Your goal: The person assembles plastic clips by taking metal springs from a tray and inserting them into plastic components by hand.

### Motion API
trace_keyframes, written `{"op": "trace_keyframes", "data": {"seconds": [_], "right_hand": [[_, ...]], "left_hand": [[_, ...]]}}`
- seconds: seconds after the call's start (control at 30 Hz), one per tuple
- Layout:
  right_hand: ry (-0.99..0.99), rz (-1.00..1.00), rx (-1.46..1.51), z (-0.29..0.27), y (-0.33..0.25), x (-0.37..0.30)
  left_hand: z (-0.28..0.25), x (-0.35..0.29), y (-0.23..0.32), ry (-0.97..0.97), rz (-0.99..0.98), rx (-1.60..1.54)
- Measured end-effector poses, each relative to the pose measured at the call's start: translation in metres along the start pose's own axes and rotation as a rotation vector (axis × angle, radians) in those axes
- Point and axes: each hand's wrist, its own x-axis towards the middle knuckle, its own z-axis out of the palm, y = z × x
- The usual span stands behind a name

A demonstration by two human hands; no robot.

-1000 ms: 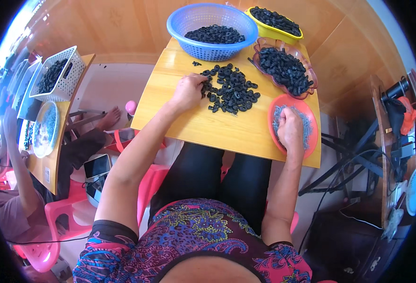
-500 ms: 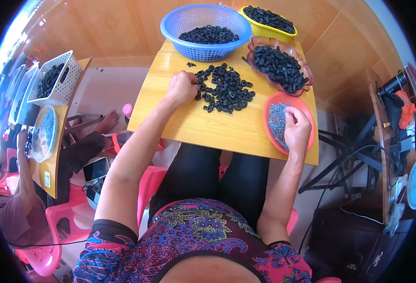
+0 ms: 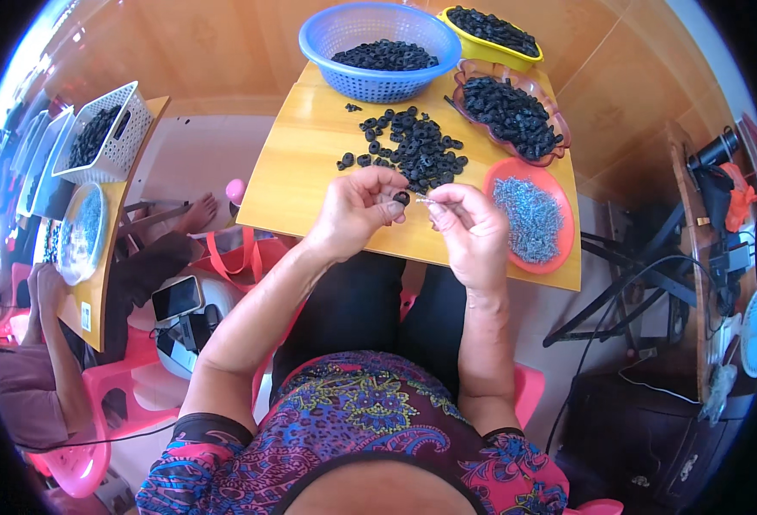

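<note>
My left hand (image 3: 353, 213) pinches a small black ring-shaped piece (image 3: 402, 198) between thumb and fingertips, over the near part of the table. Facing it, my right hand (image 3: 475, 239) grips a thin silvery screw (image 3: 424, 201), its end pointing toward the black piece. A narrow gap seems to separate the two. Just beyond my hands lies a loose pile of black ring pieces (image 3: 426, 148). To the right of my right hand is an orange-red plate (image 3: 566, 225) heaped with silvery screws (image 3: 526, 219).
On the wooden table (image 3: 297, 150) stand a blue colander (image 3: 378, 86), a yellow basin (image 3: 516, 60) and a scalloped brown bowl (image 3: 566, 129), all holding black pieces. At left, another person's hands (image 3: 48, 287) are by a second table with a white basket (image 3: 134, 129).
My left hand has left the pile with a black ring piece and come nearer. My right hand has moved left from the plate with a screw, and both hands now meet in front of me.
</note>
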Motion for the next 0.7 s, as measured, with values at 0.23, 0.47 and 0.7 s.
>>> {"op": "trace_keyframes", "data": {"seconds": [0.23,0.47,0.7], "right_hand": [[-0.016,-0.057,-0.196,0.014,0.002,0.002],[-0.102,-0.066,-0.396,0.019,-0.008,0.003],[-0.175,0.119,-0.409,0.016,-0.002,0.008]], "left_hand": [[-0.008,-0.010,-0.001,-0.016,0.046,0.166],[-0.010,-0.013,-0.003,-0.019,0.047,0.195],[-0.009,-0.014,-0.013,-0.052,0.105,0.290]]}}
